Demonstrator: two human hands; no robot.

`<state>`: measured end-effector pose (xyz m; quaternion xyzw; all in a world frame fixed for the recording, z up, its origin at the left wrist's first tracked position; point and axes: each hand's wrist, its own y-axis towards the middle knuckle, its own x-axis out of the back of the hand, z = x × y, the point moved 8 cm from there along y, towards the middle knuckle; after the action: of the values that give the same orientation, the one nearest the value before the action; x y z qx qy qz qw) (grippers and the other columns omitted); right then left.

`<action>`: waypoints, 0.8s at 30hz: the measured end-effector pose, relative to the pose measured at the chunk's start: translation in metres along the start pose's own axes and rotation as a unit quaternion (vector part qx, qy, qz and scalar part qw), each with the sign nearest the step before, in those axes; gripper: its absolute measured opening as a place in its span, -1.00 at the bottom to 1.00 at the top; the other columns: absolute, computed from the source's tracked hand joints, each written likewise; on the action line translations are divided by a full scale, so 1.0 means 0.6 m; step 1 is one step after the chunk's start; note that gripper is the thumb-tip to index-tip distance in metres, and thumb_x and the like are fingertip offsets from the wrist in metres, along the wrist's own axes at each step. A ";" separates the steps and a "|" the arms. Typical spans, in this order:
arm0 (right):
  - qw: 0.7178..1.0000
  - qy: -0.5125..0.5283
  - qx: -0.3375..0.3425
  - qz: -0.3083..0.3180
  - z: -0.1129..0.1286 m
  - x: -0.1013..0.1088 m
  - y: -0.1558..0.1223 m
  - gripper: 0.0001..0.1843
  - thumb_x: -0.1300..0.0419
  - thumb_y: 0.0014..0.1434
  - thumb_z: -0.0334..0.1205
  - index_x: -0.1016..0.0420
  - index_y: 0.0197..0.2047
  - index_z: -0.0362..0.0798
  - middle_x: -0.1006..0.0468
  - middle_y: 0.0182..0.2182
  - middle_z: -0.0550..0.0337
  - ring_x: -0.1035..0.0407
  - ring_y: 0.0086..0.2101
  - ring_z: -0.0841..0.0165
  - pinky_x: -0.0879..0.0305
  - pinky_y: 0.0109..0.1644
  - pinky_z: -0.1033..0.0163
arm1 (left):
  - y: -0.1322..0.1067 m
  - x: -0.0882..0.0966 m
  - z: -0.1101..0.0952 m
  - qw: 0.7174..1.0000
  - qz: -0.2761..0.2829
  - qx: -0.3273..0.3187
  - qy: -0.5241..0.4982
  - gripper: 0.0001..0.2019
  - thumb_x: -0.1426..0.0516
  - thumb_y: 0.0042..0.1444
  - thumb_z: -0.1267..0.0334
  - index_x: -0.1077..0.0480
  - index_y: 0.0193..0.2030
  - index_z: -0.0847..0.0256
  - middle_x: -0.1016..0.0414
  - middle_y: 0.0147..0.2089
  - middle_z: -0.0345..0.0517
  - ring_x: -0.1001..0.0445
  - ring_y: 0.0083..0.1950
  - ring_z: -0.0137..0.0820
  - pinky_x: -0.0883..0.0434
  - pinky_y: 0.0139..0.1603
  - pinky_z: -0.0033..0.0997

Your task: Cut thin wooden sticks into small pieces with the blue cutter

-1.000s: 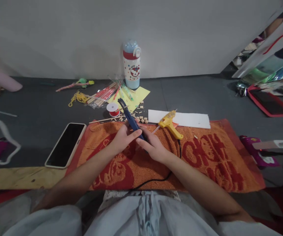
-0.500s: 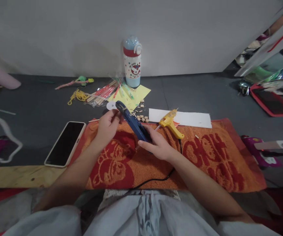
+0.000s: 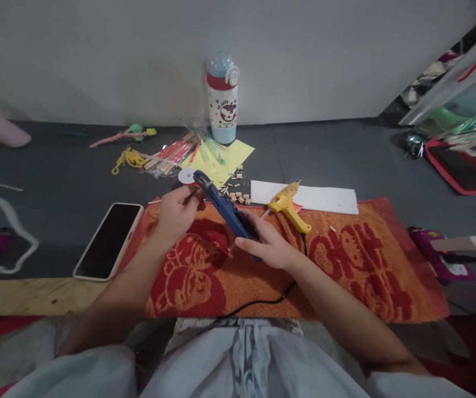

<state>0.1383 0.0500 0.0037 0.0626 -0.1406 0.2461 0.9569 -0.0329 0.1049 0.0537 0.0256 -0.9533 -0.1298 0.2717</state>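
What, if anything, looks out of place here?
One small pale wooden piece lies alone on the orange-and-red terry towel, right of the yellow plastic glue gun, apart from the scattered cluster of similar pieces. Nothing else clearly stands out.

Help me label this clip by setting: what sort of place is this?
Probably a craft workspace, though the wider room is out of view: a yellow glue gun, small wooden pieces and thin sticks in clear plastic suggest it.

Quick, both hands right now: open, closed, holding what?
Left hand: fingers curled near the tool's head; can't tell whether they grip anything.
Right hand: closed, holding the blue tool.
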 end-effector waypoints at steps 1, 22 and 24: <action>1.000 0.018 -0.001 0.012 -0.001 0.000 0.001 -0.32 -0.13 0.17 0.06 -0.12 0.26 -0.11 -0.36 0.14 -0.05 -0.32 0.06 0.10 -0.25 0.14 -0.01 | 0.002 0.000 0.001 1.000 0.013 0.001 -0.018 -0.76 -0.10 0.07 0.19 -0.39 -0.55 0.25 -0.40 -0.62 -0.20 -0.34 -0.54 -0.49 -0.27 -0.48 -0.52; 0.996 0.062 0.019 0.064 0.002 0.003 -0.004 -0.34 -0.14 0.12 0.16 -0.23 0.21 0.03 -0.47 -0.01 0.10 -0.38 -0.02 0.17 -0.33 0.07 0.06 | 0.011 -0.026 0.043 0.941 0.093 0.077 -0.317 -0.59 -0.33 -0.22 -0.03 -0.48 -0.31 0.24 -0.53 -0.40 -0.12 -0.50 -0.39 -0.39 -0.48 -0.29 -0.36; 0.997 0.040 0.029 0.055 0.004 0.005 -0.003 -0.33 -0.14 0.14 0.13 -0.19 0.23 0.00 -0.45 0.03 0.06 -0.35 0.02 0.14 -0.31 0.10 0.05 | 0.015 -0.019 0.042 0.958 0.077 0.060 -0.269 -0.64 -0.31 -0.17 -0.03 -0.48 -0.41 0.26 -0.51 -0.48 -0.12 -0.46 -0.46 -0.42 -0.46 -0.35 -0.40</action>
<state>0.1408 0.0492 0.0069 0.0724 -0.0981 0.3050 0.9445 -0.0362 0.1209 0.0293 -0.0671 -0.9962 -0.0533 0.0128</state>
